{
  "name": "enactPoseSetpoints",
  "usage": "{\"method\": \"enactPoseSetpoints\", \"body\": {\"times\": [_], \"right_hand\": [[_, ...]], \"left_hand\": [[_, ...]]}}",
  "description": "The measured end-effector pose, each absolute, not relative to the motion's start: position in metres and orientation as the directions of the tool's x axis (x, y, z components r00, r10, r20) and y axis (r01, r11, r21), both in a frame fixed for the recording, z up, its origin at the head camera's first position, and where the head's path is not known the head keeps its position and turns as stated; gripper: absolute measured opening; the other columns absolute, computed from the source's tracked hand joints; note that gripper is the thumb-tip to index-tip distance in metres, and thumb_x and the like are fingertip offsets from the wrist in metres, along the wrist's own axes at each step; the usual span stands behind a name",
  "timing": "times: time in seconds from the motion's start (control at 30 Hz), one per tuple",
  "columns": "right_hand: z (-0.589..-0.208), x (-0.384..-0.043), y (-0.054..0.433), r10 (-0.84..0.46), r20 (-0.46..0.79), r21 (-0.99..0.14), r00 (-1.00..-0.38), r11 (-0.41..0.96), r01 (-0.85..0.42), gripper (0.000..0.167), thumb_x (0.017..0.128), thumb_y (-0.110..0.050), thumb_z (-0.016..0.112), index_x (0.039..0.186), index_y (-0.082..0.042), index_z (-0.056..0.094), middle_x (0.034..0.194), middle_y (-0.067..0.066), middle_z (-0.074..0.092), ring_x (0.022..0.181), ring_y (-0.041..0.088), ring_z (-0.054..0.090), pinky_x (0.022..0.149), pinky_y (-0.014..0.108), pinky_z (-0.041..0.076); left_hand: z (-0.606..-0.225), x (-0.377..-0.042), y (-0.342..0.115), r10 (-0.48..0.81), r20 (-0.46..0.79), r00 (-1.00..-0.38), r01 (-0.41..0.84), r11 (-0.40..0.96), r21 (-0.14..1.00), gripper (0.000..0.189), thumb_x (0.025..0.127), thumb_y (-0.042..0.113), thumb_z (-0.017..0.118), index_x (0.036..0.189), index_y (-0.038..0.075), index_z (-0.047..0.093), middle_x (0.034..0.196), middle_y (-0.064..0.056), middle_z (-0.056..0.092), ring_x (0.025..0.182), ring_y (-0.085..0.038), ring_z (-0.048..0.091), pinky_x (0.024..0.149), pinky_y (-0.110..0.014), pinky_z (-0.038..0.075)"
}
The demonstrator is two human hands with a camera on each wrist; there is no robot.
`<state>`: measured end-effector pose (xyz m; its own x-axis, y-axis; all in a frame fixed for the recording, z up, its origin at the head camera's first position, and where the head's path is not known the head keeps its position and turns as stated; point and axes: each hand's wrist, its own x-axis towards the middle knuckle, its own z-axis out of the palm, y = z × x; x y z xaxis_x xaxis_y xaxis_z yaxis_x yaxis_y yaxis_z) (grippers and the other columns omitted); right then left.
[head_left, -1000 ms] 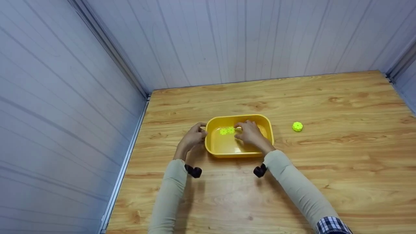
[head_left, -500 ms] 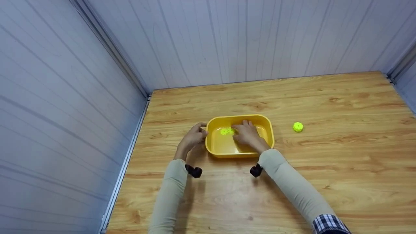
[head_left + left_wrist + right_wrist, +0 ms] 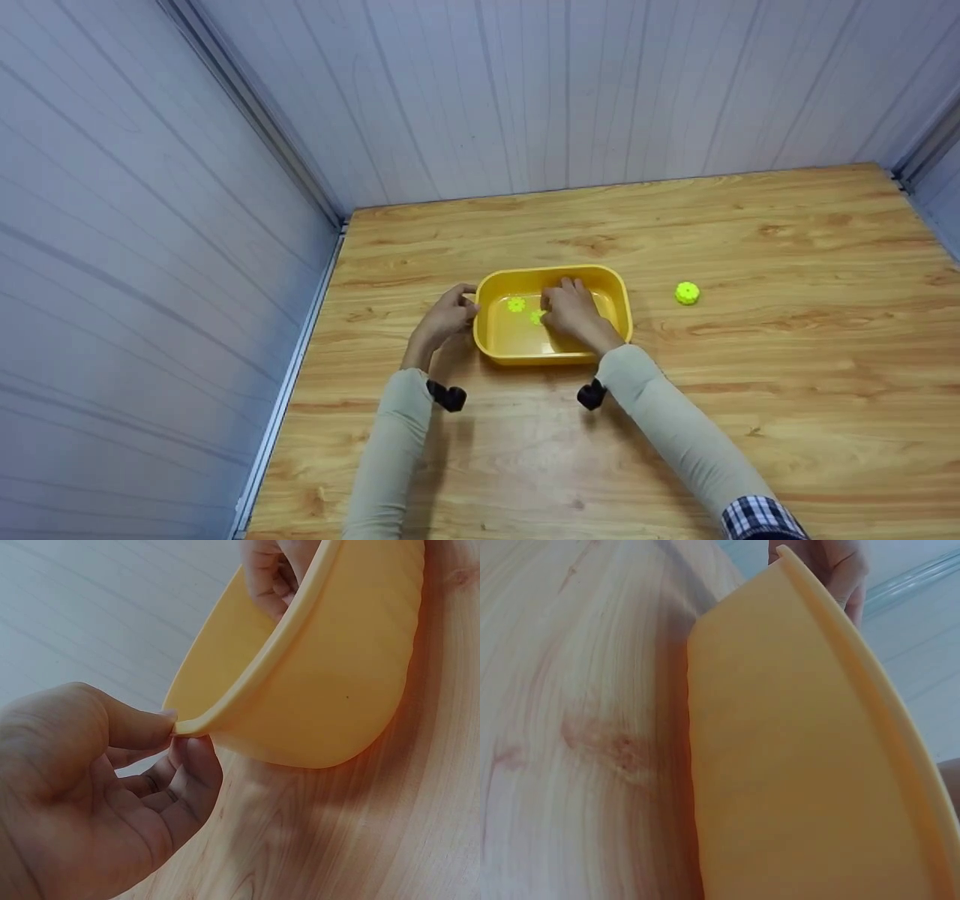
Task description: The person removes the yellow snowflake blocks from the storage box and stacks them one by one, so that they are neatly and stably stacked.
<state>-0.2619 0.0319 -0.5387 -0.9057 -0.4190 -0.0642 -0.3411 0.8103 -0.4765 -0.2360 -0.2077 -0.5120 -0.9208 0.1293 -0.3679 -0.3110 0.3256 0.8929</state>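
Observation:
My left hand (image 3: 448, 313) pinches the rim of a yellow plastic tub (image 3: 517, 355) at its left end; the left wrist view shows thumb and fingers (image 3: 196, 759) on the rim. Inside the tub reaches my right hand (image 3: 572, 309), fingers curled at a small yellow-green flower-shaped piece (image 3: 536, 317) that they partly cover. A second such flower-shaped piece (image 3: 516, 304) lies on the tub floor to the left. The tub wall (image 3: 802, 735) hides most of the right hand's work in the right wrist view.
A yellow-green scalloped round piece (image 3: 687, 292), perhaps a stack of flowers, lies on the wooden table (image 3: 787, 360) right of the tub. Pale panel walls (image 3: 525, 97) border the table at the back and left.
The right hand has shifted slightly left, and one flower-shaped piece has moved toward the person, away from the other. The left hand stays on the rim.

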Motion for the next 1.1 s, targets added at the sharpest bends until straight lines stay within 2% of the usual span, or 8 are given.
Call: {"method": "enactPoseSetpoints", "body": {"times": [0.23, 0.43, 0.6, 0.77, 0.93, 1.1], "right_hand": [[-0.540, -0.260, 0.032, -0.430, -0.085, -0.497, -0.899, 0.800, -0.336, 0.029, 0.085, -0.025, 0.072, 0.108, -0.008, 0.064, 0.113, 0.017, 0.052, 0.106, 0.036, 0.040, 0.091, 0.049, 0.036], [-0.541, -0.260, 0.032, -0.433, -0.079, -0.499, -0.898, 0.797, -0.341, 0.029, 0.081, -0.022, 0.076, 0.096, -0.004, 0.059, 0.102, 0.013, 0.048, 0.097, 0.032, 0.038, 0.085, 0.043, 0.033], [-0.540, -0.259, 0.033, -0.428, -0.062, -0.526, -0.901, 0.782, -0.335, 0.024, 0.080, -0.022, 0.077, 0.086, -0.007, 0.059, 0.097, 0.011, 0.049, 0.093, 0.030, 0.040, 0.084, 0.042, 0.033], [-0.538, -0.260, 0.035, -0.427, -0.063, -0.580, -0.902, 0.751, -0.315, 0.019, 0.082, -0.024, 0.076, 0.081, -0.011, 0.061, 0.097, 0.010, 0.052, 0.097, 0.031, 0.045, 0.086, 0.043, 0.036], [-0.534, -0.259, 0.039, -0.433, -0.045, -0.657, -0.900, 0.692, -0.300, 0.016, 0.084, -0.022, 0.073, 0.080, -0.011, 0.063, 0.098, 0.012, 0.054, 0.102, 0.034, 0.047, 0.089, 0.046, 0.037], [-0.531, -0.258, 0.045, -0.429, -0.031, -0.728, -0.903, 0.629, -0.274, 0.015, 0.085, -0.021, 0.072, 0.082, -0.010, 0.062, 0.098, 0.013, 0.053, 0.095, 0.030, 0.046, 0.084, 0.042, 0.037]], "left_hand": [[-0.512, -0.235, -0.207, 0.136, -0.377, -0.916, -0.319, 0.321, 0.892, 0.040, 0.097, 0.005, 0.048, 0.137, 0.005, 0.045, 0.094, -0.007, 0.046, 0.081, -0.019, 0.052, 0.079, -0.040, 0.049], [-0.512, -0.236, -0.206, 0.131, -0.384, -0.914, -0.327, 0.319, 0.889, 0.040, 0.097, 0.006, 0.047, 0.138, 0.005, 0.044, 0.095, -0.007, 0.046, 0.081, -0.019, 0.051, 0.078, -0.038, 0.049], [-0.513, -0.236, -0.207, 0.136, -0.380, -0.915, -0.319, 0.335, 0.887, 0.040, 0.098, 0.007, 0.047, 0.138, 0.006, 0.044, 0.095, -0.007, 0.046, 0.081, -0.019, 0.051, 0.076, -0.035, 0.048], [-0.513, -0.236, -0.207, 0.141, -0.375, -0.916, -0.310, 0.343, 0.887, 0.038, 0.099, 0.008, 0.047, 0.137, 0.007, 0.045, 0.096, -0.008, 0.047, 0.082, -0.019, 0.052, 0.076, -0.034, 0.049], [-0.512, -0.237, -0.207, 0.136, -0.391, -0.910, -0.330, 0.335, 0.883, 0.038, 0.099, 0.008, 0.046, 0.137, 0.008, 0.045, 0.097, -0.008, 0.046, 0.082, -0.018, 0.053, 0.080, -0.039, 0.050], [-0.512, -0.238, -0.207, 0.131, -0.392, -0.911, -0.332, 0.333, 0.883, 0.038, 0.099, 0.008, 0.047, 0.137, 0.008, 0.045, 0.096, -0.007, 0.045, 0.080, -0.018, 0.053, 0.084, -0.045, 0.049]]}}
